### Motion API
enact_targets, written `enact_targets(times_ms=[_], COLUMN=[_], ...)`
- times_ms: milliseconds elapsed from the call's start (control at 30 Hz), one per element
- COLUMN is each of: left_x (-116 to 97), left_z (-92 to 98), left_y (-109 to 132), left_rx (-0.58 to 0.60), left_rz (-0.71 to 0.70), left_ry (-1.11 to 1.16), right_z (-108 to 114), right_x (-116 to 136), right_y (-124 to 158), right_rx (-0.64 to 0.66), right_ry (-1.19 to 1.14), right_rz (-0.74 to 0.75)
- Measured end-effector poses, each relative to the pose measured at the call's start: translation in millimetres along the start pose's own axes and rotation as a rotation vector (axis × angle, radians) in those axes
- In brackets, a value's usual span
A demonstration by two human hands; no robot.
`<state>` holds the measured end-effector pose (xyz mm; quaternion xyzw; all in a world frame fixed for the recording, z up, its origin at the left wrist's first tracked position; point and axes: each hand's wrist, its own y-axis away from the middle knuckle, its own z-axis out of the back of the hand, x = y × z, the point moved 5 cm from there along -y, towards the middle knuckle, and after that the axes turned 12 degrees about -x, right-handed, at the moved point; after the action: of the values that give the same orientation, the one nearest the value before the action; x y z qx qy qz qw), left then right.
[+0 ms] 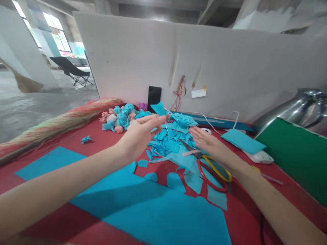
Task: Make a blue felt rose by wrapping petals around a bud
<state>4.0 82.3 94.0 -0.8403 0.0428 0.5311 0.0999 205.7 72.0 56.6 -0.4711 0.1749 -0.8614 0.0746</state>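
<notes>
The left hand point(139, 136) pinched a blue scrap point(158, 108). The right hand point(208, 141), opened flat, hovered at its three o'clock over the pile point(167, 144).

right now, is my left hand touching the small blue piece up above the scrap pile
Touching. The head view shows the left hand pinching the blue piece by its lower edge between the fingertips.

Scissors point(198, 156) and blue scraps point(168, 143) crowd the middle; bare red table point(94, 146) lies left.

Blue felt scraps point(171, 142), red table point(245, 217)
</notes>
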Motion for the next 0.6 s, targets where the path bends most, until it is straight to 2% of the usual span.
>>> enact_targets(times_ms=[100,267,333,400,467,533,600], left_x=[17.9,37.4,42.6,47.6,51.2,52.5,51.9], left_z=[-0.6,-6.3,-7.5,-8.3,-8.7,-8.4,-7.6], left_y=[15.7,37.8,41.1,42.2,42.5,42.8,43.4], left_rx=[0.069,0.174,0.185,0.196,0.201,0.194,0.186], left_rz=[0.113,0.233,0.252,0.274,0.299,0.321,0.334], left_ry=[-0.094,-0.165,-0.165,-0.169,-0.180,-0.189,-0.192], right_z=[15.0,37.6,35.7,30.3,32.1,48.4,76.3], right_x=[2.4,-2.0,-2.5,-1.5,-1.5,-6.3,-17.7], right_y=[6.2,17.7,23.5,31.0,39.2,46.6,55.2], right_rx=[0.001,-0.195,-0.151,-0.042,0.006,-0.084,-0.251], right_ry=[0.044,0.321,0.371,0.394,0.455,0.598,0.804], right_rz=[-0.077,-0.092,-0.030,0.036,0.053,-0.004,-0.125])
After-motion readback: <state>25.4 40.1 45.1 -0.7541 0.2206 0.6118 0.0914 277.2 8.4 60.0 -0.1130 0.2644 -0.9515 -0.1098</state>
